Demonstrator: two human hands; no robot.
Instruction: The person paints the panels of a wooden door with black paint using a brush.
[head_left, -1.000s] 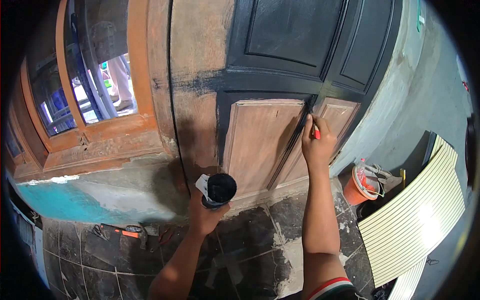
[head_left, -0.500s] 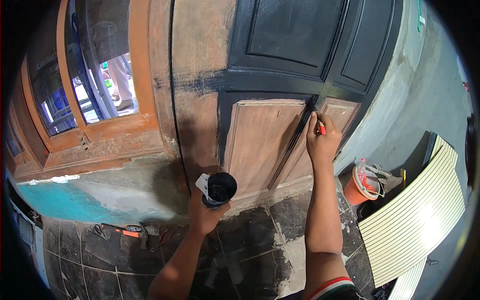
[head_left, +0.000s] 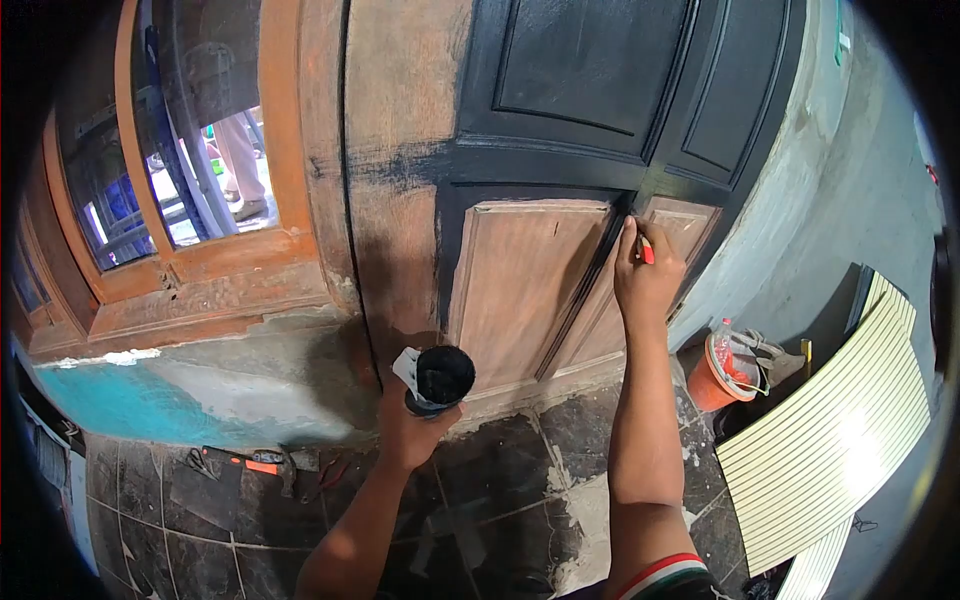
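Observation:
My left hand point(head_left: 412, 428) is wrapped round a cup of black paint point(head_left: 444, 376), held low in front of the door with its dark opening facing me. My right hand point(head_left: 648, 268) grips a paintbrush point(head_left: 647, 252) with a red-tipped handle. Its bristles, mostly hidden by my fingers, are at the dark upright strip between the two lower panels. The wooden door point(head_left: 530, 290) is black across its upper panels and middle rail. Bare reddish wood shows on both lower panels and on the left part.
To the left is an orange-framed window point(head_left: 282, 130), with a person's legs point(head_left: 238, 165) beyond the glass. A hammer point(head_left: 287, 470) and other tools lie on the dark tiles. An orange bucket point(head_left: 712, 380) and ribbed cream panels point(head_left: 830, 430) stand at the right.
My right hand has shifted very slightly, and the brush handle is tilted a little differently. My left hand and the cup have barely moved.

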